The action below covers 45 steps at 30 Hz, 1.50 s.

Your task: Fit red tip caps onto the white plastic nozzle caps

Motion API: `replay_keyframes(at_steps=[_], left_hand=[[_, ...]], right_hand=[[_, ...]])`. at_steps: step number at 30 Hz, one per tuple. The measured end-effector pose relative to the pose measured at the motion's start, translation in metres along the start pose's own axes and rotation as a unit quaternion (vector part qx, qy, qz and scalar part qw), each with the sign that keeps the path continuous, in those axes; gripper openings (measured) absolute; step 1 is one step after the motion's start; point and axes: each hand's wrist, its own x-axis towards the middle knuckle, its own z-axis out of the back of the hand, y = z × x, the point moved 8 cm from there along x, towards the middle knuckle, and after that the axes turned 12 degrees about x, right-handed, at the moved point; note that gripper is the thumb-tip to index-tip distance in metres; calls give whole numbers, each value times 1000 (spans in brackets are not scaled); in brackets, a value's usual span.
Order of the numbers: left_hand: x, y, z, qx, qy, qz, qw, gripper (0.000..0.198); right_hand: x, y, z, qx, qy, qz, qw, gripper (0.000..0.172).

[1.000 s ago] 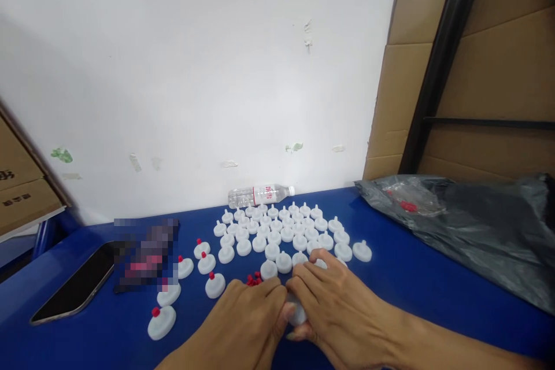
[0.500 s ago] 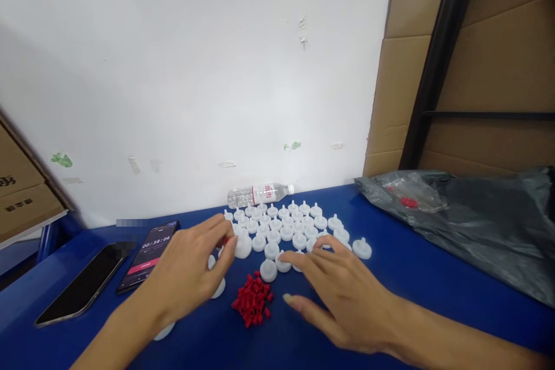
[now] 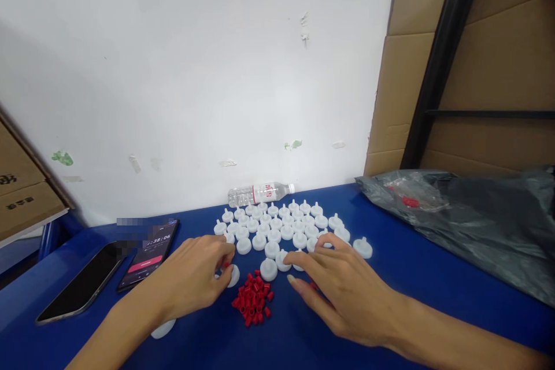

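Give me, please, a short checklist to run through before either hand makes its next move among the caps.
1. Grip: the left hand has its fingers around a cap with a red tip: ok.
2. The right hand holds nothing, fingers spread over the front white caps: ok.
3. The red pile lies between both hands: ok.
4. The phone showing a timer lies apart from the left hand: ok.
5. A loose cap sits partly under the left forearm: not ok.
6. Red tip pushed fully home: cannot tell.
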Motion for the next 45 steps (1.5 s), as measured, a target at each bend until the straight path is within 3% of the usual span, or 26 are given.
replay_keyframes(at_steps=[6, 9, 13, 18, 26, 31, 36, 41, 45], left_hand=[[-6, 14, -1, 47, 43, 45, 997, 15], [-6, 12, 4, 55, 16, 46, 997, 12], [0, -7, 13, 49, -61, -3, 997, 24], [4, -37, 8, 11, -125, -68, 990, 31], [7, -51, -6, -7, -120, -73, 990, 22], [7, -48, -5, -81, -105, -63, 989, 18], [3, -50, 11, -212, -143, -64, 965, 14], [-5, -64, 27, -323, -178, -74, 927, 12], [-8, -70, 34, -365, -210, -98, 902, 13]], right_hand=[[0, -2, -2, 6, 13, -11, 1000, 24], [1, -4, -3, 5, 16, -12, 1000, 24], [2, -5, -4, -7, 13, -11, 1000, 26], [2, -6, -5, -16, 15, -14, 1000, 26], [0, -6, -5, -17, 13, -11, 1000, 26], [1, -8, -5, -15, 12, -14, 1000, 26], [-1, -7, 0, 26, -20, -18, 999, 19], [-3, -6, 4, 37, -48, -15, 998, 50], [-2, -5, 2, 64, -35, -18, 997, 30]])
